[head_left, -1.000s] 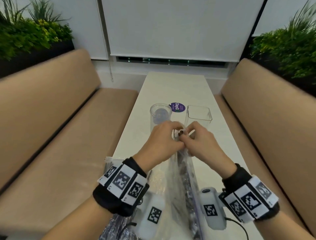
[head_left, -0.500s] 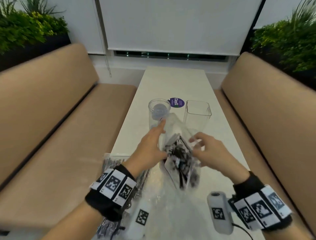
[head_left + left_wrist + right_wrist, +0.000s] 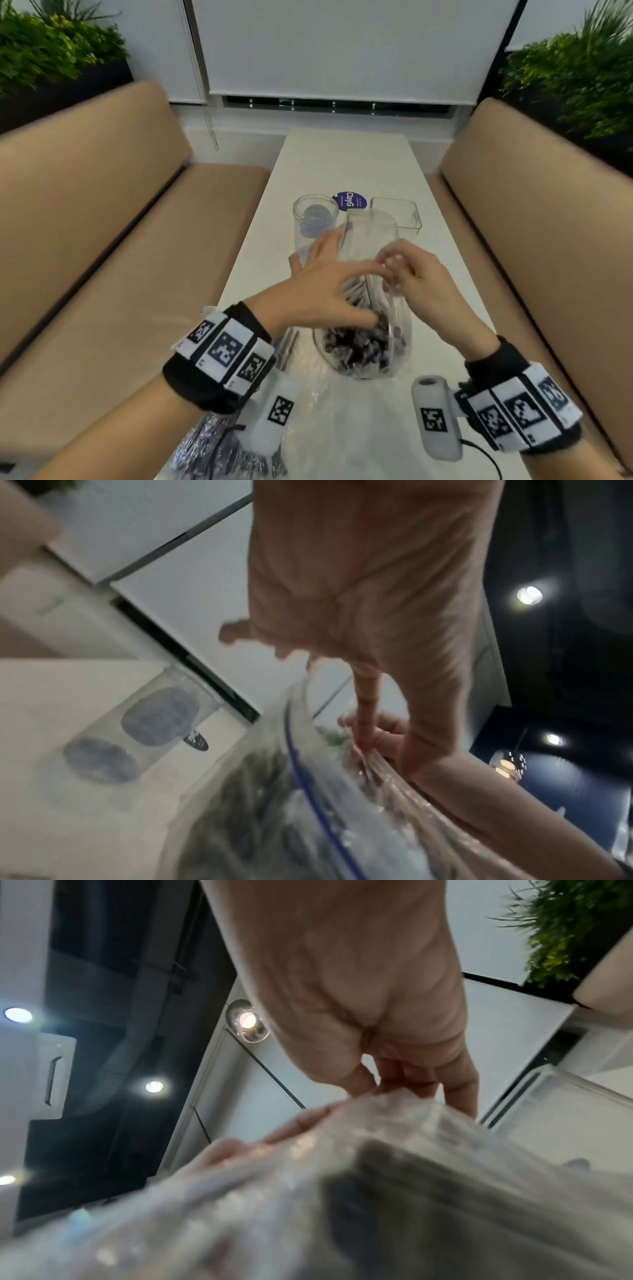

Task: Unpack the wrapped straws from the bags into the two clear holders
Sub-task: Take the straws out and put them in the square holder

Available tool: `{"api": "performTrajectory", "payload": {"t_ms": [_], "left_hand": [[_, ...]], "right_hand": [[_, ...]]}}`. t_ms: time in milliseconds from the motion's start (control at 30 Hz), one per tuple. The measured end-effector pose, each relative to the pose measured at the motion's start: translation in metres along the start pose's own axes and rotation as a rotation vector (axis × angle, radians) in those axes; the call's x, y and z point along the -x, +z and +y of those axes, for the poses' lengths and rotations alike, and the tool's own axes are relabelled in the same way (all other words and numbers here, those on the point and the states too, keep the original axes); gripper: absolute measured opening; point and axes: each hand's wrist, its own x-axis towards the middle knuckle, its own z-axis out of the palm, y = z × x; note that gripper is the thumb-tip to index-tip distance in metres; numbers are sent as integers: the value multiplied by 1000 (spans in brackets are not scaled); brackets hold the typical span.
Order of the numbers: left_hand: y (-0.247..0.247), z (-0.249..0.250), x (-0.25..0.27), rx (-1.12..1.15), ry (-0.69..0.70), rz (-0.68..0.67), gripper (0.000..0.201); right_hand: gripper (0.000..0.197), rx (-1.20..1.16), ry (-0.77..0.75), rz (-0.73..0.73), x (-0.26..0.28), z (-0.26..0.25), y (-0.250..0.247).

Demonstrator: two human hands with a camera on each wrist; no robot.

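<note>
A clear zip bag (image 3: pixel 373 233) stands on the table with its mouth pulled wide. Dark wrapped straws (image 3: pixel 359 342) fill its lower part. My right hand (image 3: pixel 394 267) pinches the bag's right rim, and the right wrist view shows thumb and fingers (image 3: pixel 424 1080) closed on the plastic. My left hand (image 3: pixel 342 274) is spread with straight fingers across the bag's left side and mouth, gripping nothing; its thumb (image 3: pixel 366 696) reaches toward the right hand. Just behind the bag stand the round clear holder (image 3: pixel 315 219) and the square clear holder (image 3: pixel 397 212), neither with straws in it.
A second bag of wrapped straws (image 3: pixel 219 455) lies at the near left, under my left forearm. Loose clear plastic (image 3: pixel 329 411) covers the near part of the white table (image 3: pixel 342 161). A purple round sticker (image 3: pixel 349 200) lies behind the holders. Tan benches (image 3: pixel 102 240) flank the table.
A second ago both hands pinched the bag's closed top together. They pulled it apart, and now the mouth gapes wide, with my left hand spread across it.
</note>
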Motion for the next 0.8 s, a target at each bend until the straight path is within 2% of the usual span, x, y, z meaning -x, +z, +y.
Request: {"api": "performTrajectory", "payload": {"t_ms": [100,167,200,300,367,467,533,600,667,733,800], "left_hand": [[-7,-1,-16,265,25,216,26],[-9,-1,-26,411,82,208,15],[-10,-1,-29,362,99,200,22],[-16,-25,-25,-59,26,227,57],[-21,-55,-20,-196,-72,230,74],[-24,-61,-14,-136,-135,55,84],[-24,-55,-11,56,-117,-69,93],[-27,-54,-11,275,-70,-143,98],[-30,-57,-10,444,-81,-214,99],[-23,-67,-13,431,-131,-279,103],[-7,-81,-18,313,-166,-343,113]], "right_hand": [[20,-18,-48,-25,-7,-10,-4],[17,10,-36,-49,-9,-13,-9],[18,86,-24,-72,-8,-14,-13],[33,520,49,-119,-3,-7,-36],[30,609,176,-70,1,0,-57],[19,489,324,-93,4,10,-72],[14,179,413,-106,5,10,-73],[15,-92,427,-85,2,5,-75],[15,-172,422,-28,-4,8,-75],[18,-148,441,-18,-9,20,-65],[22,-151,518,-125,-9,40,-47]]}}
